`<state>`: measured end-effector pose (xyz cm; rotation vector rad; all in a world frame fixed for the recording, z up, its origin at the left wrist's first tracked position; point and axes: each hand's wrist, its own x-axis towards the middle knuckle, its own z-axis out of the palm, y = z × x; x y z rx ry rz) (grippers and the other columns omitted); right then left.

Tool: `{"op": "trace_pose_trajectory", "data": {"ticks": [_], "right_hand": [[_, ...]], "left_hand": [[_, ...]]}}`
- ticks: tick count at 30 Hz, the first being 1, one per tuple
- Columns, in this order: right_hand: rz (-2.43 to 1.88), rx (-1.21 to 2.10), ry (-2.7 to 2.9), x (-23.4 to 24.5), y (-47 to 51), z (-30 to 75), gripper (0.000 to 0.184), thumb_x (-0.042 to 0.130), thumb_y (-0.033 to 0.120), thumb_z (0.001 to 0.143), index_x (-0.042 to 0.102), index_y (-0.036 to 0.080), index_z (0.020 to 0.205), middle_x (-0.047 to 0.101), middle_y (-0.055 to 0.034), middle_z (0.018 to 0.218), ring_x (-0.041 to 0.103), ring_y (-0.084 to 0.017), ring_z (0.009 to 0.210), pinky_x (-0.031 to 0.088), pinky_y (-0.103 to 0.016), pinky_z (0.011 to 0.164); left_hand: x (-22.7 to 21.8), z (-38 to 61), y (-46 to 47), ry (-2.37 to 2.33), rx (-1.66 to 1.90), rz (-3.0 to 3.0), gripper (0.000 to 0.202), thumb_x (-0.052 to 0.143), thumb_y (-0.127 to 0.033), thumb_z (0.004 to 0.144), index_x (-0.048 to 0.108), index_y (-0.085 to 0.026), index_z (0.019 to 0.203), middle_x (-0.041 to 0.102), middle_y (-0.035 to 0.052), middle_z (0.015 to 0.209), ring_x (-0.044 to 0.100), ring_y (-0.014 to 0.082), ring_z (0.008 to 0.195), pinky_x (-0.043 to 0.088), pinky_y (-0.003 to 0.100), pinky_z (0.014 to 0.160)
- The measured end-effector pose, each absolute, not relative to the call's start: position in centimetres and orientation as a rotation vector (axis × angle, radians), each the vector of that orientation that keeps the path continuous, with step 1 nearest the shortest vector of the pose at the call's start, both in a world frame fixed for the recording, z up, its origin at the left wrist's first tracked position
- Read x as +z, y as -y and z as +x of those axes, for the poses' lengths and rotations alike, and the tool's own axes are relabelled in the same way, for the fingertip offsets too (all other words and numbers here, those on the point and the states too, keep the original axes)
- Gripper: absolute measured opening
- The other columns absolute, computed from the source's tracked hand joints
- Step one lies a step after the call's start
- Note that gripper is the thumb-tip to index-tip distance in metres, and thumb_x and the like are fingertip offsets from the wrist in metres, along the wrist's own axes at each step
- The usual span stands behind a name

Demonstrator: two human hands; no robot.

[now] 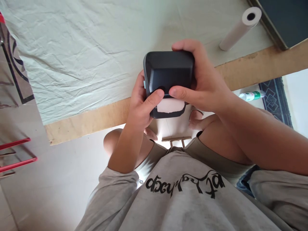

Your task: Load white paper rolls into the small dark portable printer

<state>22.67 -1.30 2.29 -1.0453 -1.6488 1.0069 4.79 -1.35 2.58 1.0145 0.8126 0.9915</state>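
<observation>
Both hands hold a black portable label printer point(170, 75) just over the near edge of the table. My left hand point(141, 107) grips its left side, thumb on the front face and the other fingers mostly hidden behind. My right hand point(207, 80) wraps round the right side, with its thumb pressed on the front near the other thumb and a finger along the top edge. A piece of white paper point(170, 106) shows at the printer's lower part, below the thumbs. Small lettering beside the thumbs is partly covered.
A pale wrinkled cloth point(84, 57) covers the table, whose wooden edge point(89, 123) runs in front of me. At the right stand a white paper roll point(237, 32) and a dark tray-like panel point(286, 19). Red bars point(18, 165) lie left; a bottle point(252, 95) is below the table edge.
</observation>
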Motion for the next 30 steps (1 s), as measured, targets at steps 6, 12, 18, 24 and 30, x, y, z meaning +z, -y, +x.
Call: {"op": "trace_pose_trajectory", "data": {"ticks": [6, 12, 18, 24, 30], "right_hand": [[-1.155, 0.754, 1.765, 3.0, 1.9, 23.1, 0.062, 0.067, 0.052, 0.080, 0.045, 0.025, 0.131, 0.053, -0.0086, 0.135, 0.054, -0.022, 0.122, 0.053, -0.035, 0.090], [-1.256, 0.471, 1.485, 4.5, 3.2, 22.5, 0.010, 0.052, 0.024, 0.086, 0.062, 0.026, 0.086, 0.063, -0.0021, 0.087, 0.059, -0.017, 0.084, 0.046, -0.036, 0.075], [-1.183, 0.409, 1.384, 3.9, 2.7, 22.5, 0.010, 0.060, 0.028, 0.076, 0.056, 0.023, 0.069, 0.059, -0.0021, 0.067, 0.056, -0.016, 0.065, 0.038, -0.035, 0.061], [-1.131, 0.447, 1.438, 4.4, 3.0, 22.6, 0.011, 0.065, 0.026, 0.076, 0.056, 0.022, 0.072, 0.059, -0.0011, 0.068, 0.055, -0.012, 0.064, 0.041, -0.030, 0.057], [-0.855, 0.788, 1.417, 5.3, 3.6, 22.7, 0.015, 0.055, 0.003, 0.081, 0.060, 0.017, 0.079, 0.064, 0.0001, 0.070, 0.059, -0.006, 0.065, 0.044, -0.019, 0.054]], "left_hand": [[2.7, 5.1, 1.6, -0.827, 1.015, 1.007, 0.030, 0.073, -0.040, 0.082, 0.062, -0.028, 0.108, 0.061, 0.0004, 0.098, 0.064, 0.0163, 0.090, 0.053, 0.028, 0.078], [2.9, 5.8, 1.7, -0.853, 1.123, 0.835, 0.027, 0.072, -0.034, 0.085, 0.058, -0.031, 0.108, 0.061, -0.0021, 0.101, 0.063, 0.0125, 0.093, 0.053, 0.025, 0.088], [2.8, 5.5, 1.5, -0.829, 1.121, 0.786, 0.028, 0.074, -0.033, 0.083, 0.058, -0.030, 0.107, 0.062, -0.0022, 0.096, 0.062, 0.0121, 0.087, 0.054, 0.023, 0.078], [2.6, 5.4, 1.5, -0.806, 1.120, 0.749, 0.033, 0.074, -0.036, 0.082, 0.056, -0.029, 0.110, 0.063, -0.0007, 0.095, 0.063, 0.0135, 0.085, 0.054, 0.024, 0.072], [1.6, 5.3, 1.1, -0.771, 1.151, 0.784, 0.034, 0.072, -0.043, 0.082, 0.056, -0.027, 0.109, 0.065, 0.0000, 0.093, 0.065, 0.0141, 0.082, 0.054, 0.026, 0.072]]}}
